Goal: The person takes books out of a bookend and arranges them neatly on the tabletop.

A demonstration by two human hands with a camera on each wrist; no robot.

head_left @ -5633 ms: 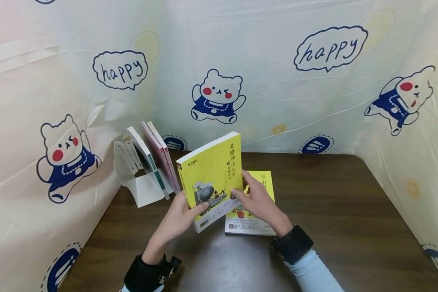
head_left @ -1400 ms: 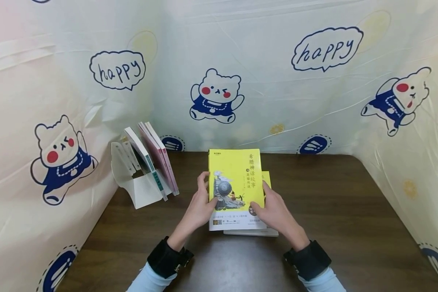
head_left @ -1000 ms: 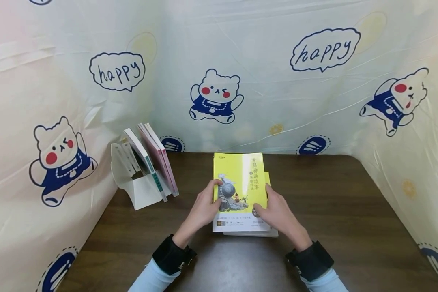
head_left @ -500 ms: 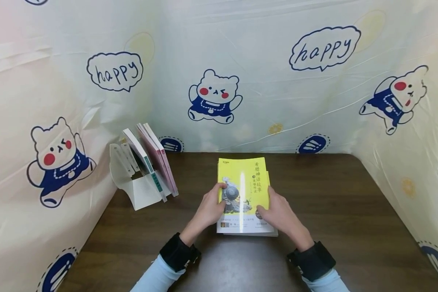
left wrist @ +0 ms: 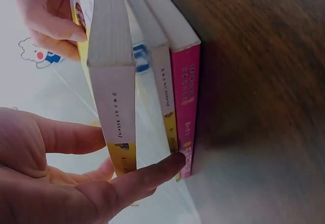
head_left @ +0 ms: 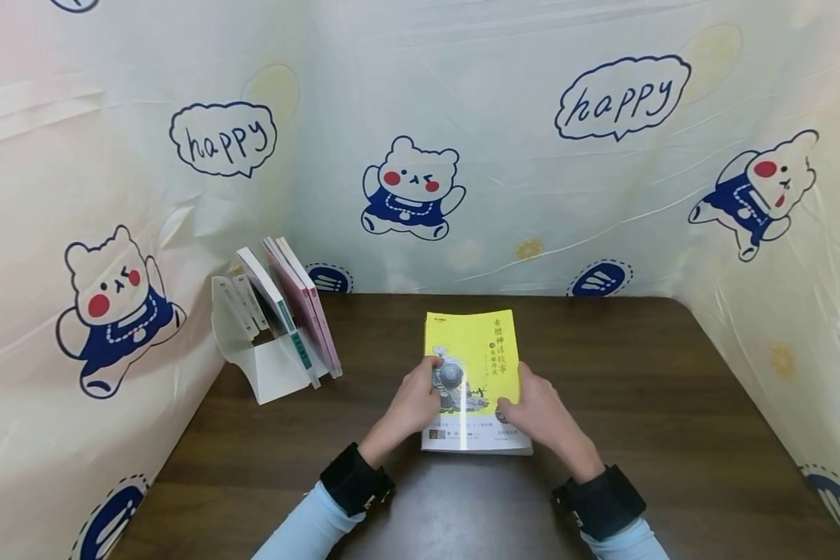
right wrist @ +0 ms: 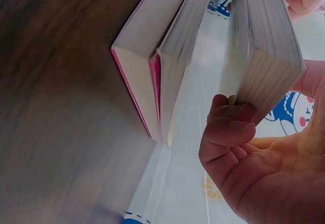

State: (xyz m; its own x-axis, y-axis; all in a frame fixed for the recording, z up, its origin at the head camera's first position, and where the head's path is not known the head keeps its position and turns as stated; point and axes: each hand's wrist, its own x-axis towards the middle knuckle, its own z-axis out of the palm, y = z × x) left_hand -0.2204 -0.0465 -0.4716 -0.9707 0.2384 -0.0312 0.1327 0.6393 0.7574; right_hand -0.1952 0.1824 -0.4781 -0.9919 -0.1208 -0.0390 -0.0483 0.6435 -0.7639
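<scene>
Between both hands is a yellow paperback book point(head_left: 472, 381) with a white lower band, lying nearly flat with its cover up. My left hand point(head_left: 409, 404) grips its left edge, thumb on the cover. On the opposite edge my right hand point(head_left: 549, 416) pinches it, thumb above and fingers curled beneath in the right wrist view. Below it, a second yellow-and-white book point(left wrist: 165, 89) lies on a pink-spined book point(left wrist: 185, 92) on the table. A gap shows between the held book and these two. One left fingertip reaches the lower spines.
At the left back stands a white bookend point(head_left: 280, 377) holding several upright books, including a teal-spined one point(head_left: 299, 346) and leaning pink ones point(head_left: 322, 330). The brown wooden table point(head_left: 672, 404) is bordered by a printed cloth point(head_left: 504, 187) at the back and sides.
Both hands have brought the yellow book from tilted at the left to nearly level over the other books. Over the last second it shifts right and nearer me, covering them almost fully.
</scene>
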